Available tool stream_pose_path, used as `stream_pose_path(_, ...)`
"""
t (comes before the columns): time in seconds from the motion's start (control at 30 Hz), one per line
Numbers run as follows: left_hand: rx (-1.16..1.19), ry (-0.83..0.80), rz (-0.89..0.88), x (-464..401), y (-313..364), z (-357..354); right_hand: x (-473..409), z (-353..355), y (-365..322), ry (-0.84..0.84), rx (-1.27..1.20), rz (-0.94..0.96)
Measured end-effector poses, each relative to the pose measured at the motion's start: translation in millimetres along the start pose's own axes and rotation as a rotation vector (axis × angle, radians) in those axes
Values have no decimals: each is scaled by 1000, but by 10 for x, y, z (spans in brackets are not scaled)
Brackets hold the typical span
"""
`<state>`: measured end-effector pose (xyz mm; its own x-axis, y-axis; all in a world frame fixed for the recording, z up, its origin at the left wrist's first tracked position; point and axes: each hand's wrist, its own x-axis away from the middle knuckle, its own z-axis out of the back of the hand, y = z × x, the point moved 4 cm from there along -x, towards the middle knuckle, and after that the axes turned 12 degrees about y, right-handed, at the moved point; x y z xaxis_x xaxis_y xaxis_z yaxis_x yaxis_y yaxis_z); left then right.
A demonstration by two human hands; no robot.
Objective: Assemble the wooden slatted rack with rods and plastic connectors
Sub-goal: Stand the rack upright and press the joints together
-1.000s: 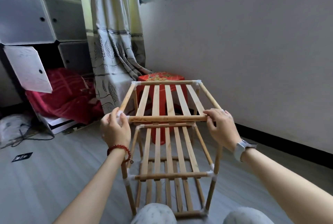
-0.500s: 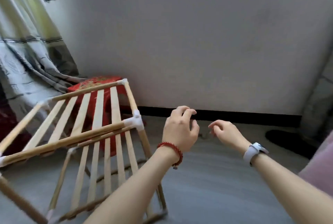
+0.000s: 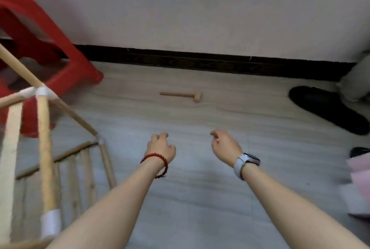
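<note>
Both hands have left the rack [image 3: 45, 148]; left hand [image 3: 161, 148] and right hand [image 3: 225, 147] hover loosely curled, empty.

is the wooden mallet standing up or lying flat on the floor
Lying flat. The wooden mallet rests on its side on the floor near the wall, handle pointing left, head at the right. Neither hand touches it.

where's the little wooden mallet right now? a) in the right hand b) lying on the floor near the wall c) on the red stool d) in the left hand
b: the wooden mallet lies on the floor near the wall, beyond both empty hands, untouched.
</note>
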<state>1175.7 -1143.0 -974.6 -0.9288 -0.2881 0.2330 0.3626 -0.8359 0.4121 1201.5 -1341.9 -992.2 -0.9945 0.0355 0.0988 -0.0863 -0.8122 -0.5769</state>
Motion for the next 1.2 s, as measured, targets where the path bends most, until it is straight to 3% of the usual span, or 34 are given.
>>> stream_pose_path(0.13, -152, -85, -35, -388, -339, -608, -580, -499, 71, -80, 149, 84)
stream_pose_path(0.3, -372, -215, -97, -751, -701, -1226, -1426, -916, -4, -50, 316, 232)
stream_pose_path(0.37, -371, -198, -135, -774, -792, -1334, -1724, -957, -25, 3, 343, 242)
stream_pose_path(0.5, -342, -187, -138, -804, -892, -1396, -2083, -1190, -83, -48, 394, 180)
stream_pose_path(0.6, -343, -196, -141, -803, -903, -1413, -2104, -1331, -159, -79, 410, 154)
stream_pose_path(0.9, -325, -218, -131, -797, -869, -1363, -1201, -1240, 103, 121, 461, 280)
stream_pose_path(0.97, -267, -139, -104, -756, -829, -1278, -835, -1176, 227, 106, 378, 306)
stream_pose_path(1.1, -86, 295, -113, -516, -620, -931, -245, -898, 256, 160, 151, 277)
stream_pose_path(1.2, -235, 284, -314, -209, -333, -800, 133, -651, 138, 201, 66, 336)
